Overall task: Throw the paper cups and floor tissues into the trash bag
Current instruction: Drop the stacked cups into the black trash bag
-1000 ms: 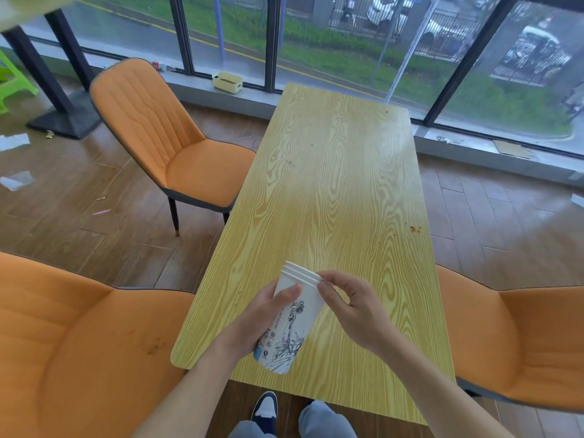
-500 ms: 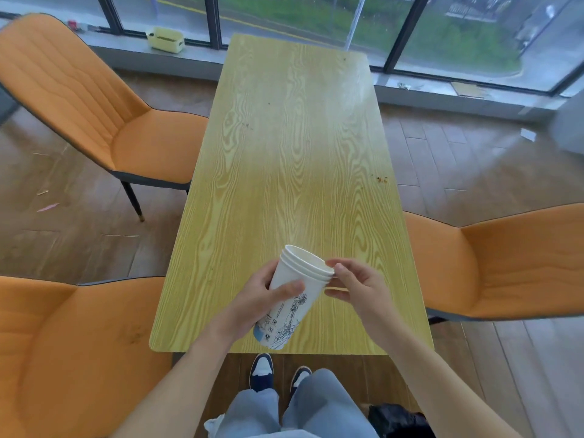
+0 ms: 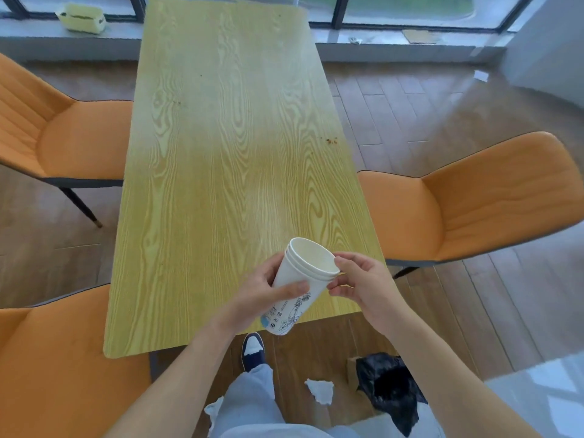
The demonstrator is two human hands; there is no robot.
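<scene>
A stack of white paper cups (image 3: 301,279) with a blue line drawing is tilted over the near end of the wooden table (image 3: 221,153). My left hand (image 3: 268,295) is wrapped around the stack's side. My right hand (image 3: 360,282) pinches the stack's rim with thumb and fingertips. On the floor below, an open black trash bag (image 3: 388,390) lies to the right of my legs. A torn white tissue (image 3: 320,390) rests on the floor beside the bag, and another white tissue scrap (image 3: 213,412) shows by my left leg.
Orange chairs stand around the table: one near right (image 3: 467,200), one far left (image 3: 53,134), one near left (image 3: 63,368). A pale yellow box (image 3: 82,17) sits on the window ledge. A white scrap (image 3: 481,75) lies on the floor far right.
The view has tilted down and pulled back from the table, bringing the trash bag and floor tissues into sight. Both hands still hold the cup stack, now nearer the table's edge.
</scene>
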